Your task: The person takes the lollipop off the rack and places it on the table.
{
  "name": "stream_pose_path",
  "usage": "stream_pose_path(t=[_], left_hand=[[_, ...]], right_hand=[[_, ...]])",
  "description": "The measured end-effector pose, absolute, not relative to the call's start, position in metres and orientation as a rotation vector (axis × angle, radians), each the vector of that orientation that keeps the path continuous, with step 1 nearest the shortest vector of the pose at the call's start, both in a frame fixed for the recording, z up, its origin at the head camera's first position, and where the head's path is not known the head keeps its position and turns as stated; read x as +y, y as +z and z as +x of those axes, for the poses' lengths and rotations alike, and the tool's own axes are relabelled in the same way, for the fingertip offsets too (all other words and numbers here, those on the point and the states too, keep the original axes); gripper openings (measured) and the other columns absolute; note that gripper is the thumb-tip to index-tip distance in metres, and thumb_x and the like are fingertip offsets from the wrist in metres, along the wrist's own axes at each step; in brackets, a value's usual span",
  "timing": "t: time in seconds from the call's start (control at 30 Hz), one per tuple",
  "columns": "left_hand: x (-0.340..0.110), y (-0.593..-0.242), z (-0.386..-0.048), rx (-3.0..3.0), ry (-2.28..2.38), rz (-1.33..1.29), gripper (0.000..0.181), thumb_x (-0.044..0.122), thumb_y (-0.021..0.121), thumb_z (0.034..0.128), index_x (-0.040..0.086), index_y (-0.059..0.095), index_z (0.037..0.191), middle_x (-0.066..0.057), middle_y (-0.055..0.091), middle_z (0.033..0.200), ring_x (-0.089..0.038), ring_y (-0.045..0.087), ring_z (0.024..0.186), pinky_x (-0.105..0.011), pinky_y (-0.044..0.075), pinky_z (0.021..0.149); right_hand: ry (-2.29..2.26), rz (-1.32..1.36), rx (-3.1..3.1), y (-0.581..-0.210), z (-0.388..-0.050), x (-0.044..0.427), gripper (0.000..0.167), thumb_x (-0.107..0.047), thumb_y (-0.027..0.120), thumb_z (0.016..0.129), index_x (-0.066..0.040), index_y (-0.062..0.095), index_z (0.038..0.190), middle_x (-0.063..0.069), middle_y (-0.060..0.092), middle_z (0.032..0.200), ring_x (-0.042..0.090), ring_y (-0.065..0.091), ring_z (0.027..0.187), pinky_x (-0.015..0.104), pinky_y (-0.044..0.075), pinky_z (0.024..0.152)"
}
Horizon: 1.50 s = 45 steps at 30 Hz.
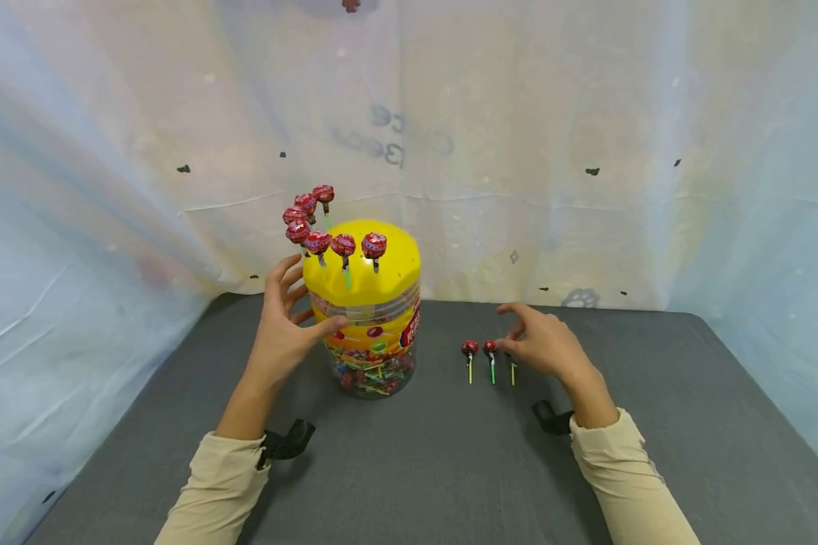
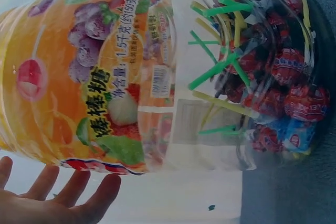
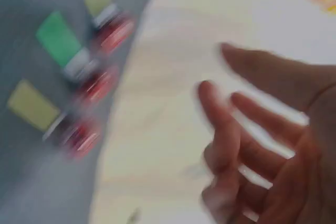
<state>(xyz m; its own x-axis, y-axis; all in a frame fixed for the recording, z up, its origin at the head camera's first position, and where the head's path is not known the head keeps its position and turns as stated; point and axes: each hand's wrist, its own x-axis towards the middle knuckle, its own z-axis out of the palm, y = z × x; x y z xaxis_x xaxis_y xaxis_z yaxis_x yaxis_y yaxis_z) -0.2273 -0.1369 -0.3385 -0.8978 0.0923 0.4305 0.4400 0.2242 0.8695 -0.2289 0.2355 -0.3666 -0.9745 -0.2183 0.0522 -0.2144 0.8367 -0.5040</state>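
Observation:
A clear plastic jar [image 1: 371, 375] full of lollipops stands on the table, with a fruit-print label and a domed yellow lid [image 1: 398, 257]. Several red-wrapped lollipops [image 1: 374, 245] stand upright by their sticks along the lid's left and front edge. My left hand [image 1: 282, 333] is at the jar's left side, thumb across the front and fingers spread near the lid; the left wrist view shows its fingertips by the label. To the right lie three lollipops [image 1: 469, 348] in a row. Above the rightmost, partly covering it, hovers my right hand [image 1: 545, 344], empty, with fingers loosely bent.
The dark grey table [image 1: 416, 477] reaches back to a pale plastic sheet [image 1: 491, 151] hung behind and at both sides. Black straps [image 1: 289, 440] are at both wrists, below the beige sleeves.

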Motion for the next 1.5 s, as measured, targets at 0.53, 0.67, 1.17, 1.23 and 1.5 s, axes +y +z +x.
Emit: stream_pose_path(t=[0.53,0.67,1.17,1.23,1.5], left_hand=[[-0.130,-0.339,-0.234,-2.221,-1.903,-0.607,0.095,0.008,0.070,0.0911,0.037,0.009,0.158,0.001,0.015,0.166,-0.028,0.019,0.152,-0.062,0.024,0.117],[-0.125,-0.340,-0.233,-2.234,-1.860,-0.601,0.099,0.011,0.074,0.0888,0.038,0.008,0.158,-0.001,0.016,0.166,-0.029,0.018,0.153,-0.063,0.023,0.118],[-0.114,-0.338,-0.219,-2.231,-1.815,-0.480,0.098,0.016,0.076,0.0880,0.039,0.009,0.156,0.006,0.012,0.164,-0.024,0.020,0.150,-0.059,0.027,0.118],[-0.113,-0.338,-0.218,-2.241,-1.792,-0.465,0.098,0.017,0.077,0.0877,0.039,0.010,0.155,0.007,0.012,0.164,-0.024,0.020,0.150,-0.059,0.027,0.118],[-0.108,-0.342,-0.215,-2.250,-1.731,-0.420,0.097,0.021,0.078,0.0870,0.040,0.011,0.154,0.009,0.012,0.163,-0.024,0.020,0.147,-0.058,0.028,0.117]], right_hand=[[-1.589,-0.922,2.678,-0.349,-0.196,0.154,0.084,-0.025,0.072,0.092,-0.037,0.021,0.157,-0.005,0.024,0.163,0.025,0.042,0.143,0.048,0.051,0.101],[-1.594,-0.937,2.666,-0.349,-0.196,0.154,0.085,-0.024,0.071,0.093,-0.038,0.018,0.158,-0.003,0.021,0.164,0.027,0.042,0.143,0.050,0.051,0.101],[-1.602,-0.915,2.628,-0.352,-0.208,0.150,0.091,-0.021,0.073,0.092,-0.038,0.013,0.158,-0.003,0.014,0.166,0.029,0.045,0.141,0.051,0.052,0.098],[-1.610,-0.911,2.624,-0.354,-0.210,0.150,0.091,-0.020,0.073,0.092,-0.038,0.013,0.158,-0.003,0.014,0.166,0.029,0.044,0.141,0.053,0.052,0.098],[-1.626,-0.899,2.618,-0.356,-0.216,0.150,0.093,-0.020,0.073,0.092,-0.041,0.011,0.158,-0.007,0.012,0.167,0.029,0.043,0.141,0.053,0.051,0.098]])
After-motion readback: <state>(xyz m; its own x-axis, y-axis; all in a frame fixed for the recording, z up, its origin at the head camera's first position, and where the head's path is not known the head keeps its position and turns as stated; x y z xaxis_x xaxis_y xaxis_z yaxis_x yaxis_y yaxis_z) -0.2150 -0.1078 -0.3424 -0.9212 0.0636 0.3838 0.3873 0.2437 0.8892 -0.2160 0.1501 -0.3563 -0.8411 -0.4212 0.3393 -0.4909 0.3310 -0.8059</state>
